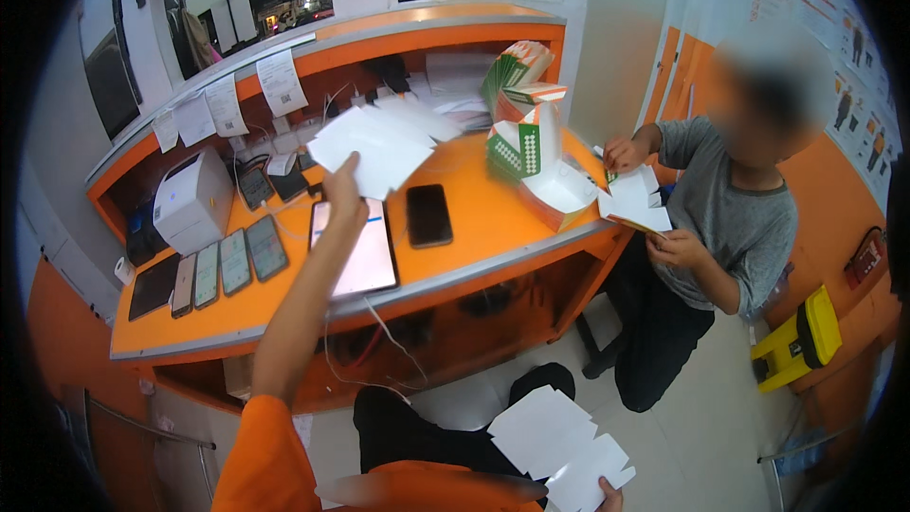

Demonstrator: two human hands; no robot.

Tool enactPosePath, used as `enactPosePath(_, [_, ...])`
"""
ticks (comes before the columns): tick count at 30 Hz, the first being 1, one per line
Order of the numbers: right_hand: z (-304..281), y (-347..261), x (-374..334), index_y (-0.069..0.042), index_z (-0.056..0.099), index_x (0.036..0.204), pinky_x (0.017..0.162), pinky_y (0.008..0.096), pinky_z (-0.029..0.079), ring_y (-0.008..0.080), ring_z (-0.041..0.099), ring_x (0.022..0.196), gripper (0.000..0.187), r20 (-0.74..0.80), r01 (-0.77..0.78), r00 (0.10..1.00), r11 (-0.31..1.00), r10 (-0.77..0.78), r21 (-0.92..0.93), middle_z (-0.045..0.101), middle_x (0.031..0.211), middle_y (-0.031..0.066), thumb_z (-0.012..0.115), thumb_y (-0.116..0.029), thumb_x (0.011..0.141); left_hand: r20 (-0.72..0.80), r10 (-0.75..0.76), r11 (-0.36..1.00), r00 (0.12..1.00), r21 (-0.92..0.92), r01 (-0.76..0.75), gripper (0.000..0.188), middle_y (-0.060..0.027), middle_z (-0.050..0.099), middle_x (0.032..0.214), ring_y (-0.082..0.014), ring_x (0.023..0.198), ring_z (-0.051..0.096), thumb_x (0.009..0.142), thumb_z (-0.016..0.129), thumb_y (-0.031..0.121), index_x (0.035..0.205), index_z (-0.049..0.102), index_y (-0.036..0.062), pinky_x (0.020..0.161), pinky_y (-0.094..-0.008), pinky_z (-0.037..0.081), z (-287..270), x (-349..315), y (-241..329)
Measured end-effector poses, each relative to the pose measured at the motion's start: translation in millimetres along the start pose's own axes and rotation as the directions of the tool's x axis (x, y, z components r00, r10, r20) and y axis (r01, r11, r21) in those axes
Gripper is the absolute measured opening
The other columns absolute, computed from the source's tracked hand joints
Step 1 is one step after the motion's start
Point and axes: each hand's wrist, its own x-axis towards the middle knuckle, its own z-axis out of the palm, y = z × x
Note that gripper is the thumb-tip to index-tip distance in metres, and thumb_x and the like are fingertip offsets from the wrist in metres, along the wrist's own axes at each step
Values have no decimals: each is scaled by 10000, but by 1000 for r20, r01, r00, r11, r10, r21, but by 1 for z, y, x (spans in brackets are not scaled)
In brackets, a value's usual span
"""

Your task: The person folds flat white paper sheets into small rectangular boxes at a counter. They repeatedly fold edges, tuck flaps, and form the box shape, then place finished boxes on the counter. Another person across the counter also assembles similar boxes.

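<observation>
My left hand [345, 192] reaches over the orange counter, closed on a flat white cardboard box blank [368, 148] with notched edges. More white card overlaps behind it, blurred. Beneath that hand lies a tablet [365, 261] with a lit screen, and a black phone [429, 216] rests to its right. Low at the right, my right hand [611, 497] grips the edge of another unfolded white blank [540, 429], which lies by my lap. Only part of that hand shows. Folded green, white and orange boxes [531, 147] stand on the counter's right end.
At the right, a person in a grey shirt [749, 228] holds a partly folded box [637, 199]. Several phones [235, 261] line the counter's left side beside a white label printer [194, 199]. Cables hang off the front edge. A yellow bin [796, 341] stands far right.
</observation>
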Motion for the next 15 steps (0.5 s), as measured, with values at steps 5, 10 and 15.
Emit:
enactPosePath(5, [2,9,-12,-35,512,1373,1014,422,493,279,572,1188,493,-34,-30,999,999,31,43,595,1281,122,687,-130,922,-27,144,986,989,-81,-146,443,-164,600,1284,-295,1111,643,949,601,40,1361,466,-49,929,-402,554,24,51,-68])
enactPosePath(10, [1,14,-17,-6,512,1378,1013,405,494,264,577,1188,524,-70,-45,996,995,51,85,610,1269,103,708,-99,901,-108,207,969,972,-112,-219,417,-168,614,1267,-290,1107,651,954,595,52,1340,491,-66,919,-401,554,59,77,-90])
enactPosePath(15, [-1,20,-10,-10,471,1418,1024,406,487,262,561,1220,562,-66,-93,993,994,97,66,589,1313,105,696,-97,910,-233,139,976,962,-130,-173,410,-171,614,1262,-295,1102,652,949,585,56,1329,496,-71,907,-410,558,96,44,-75])
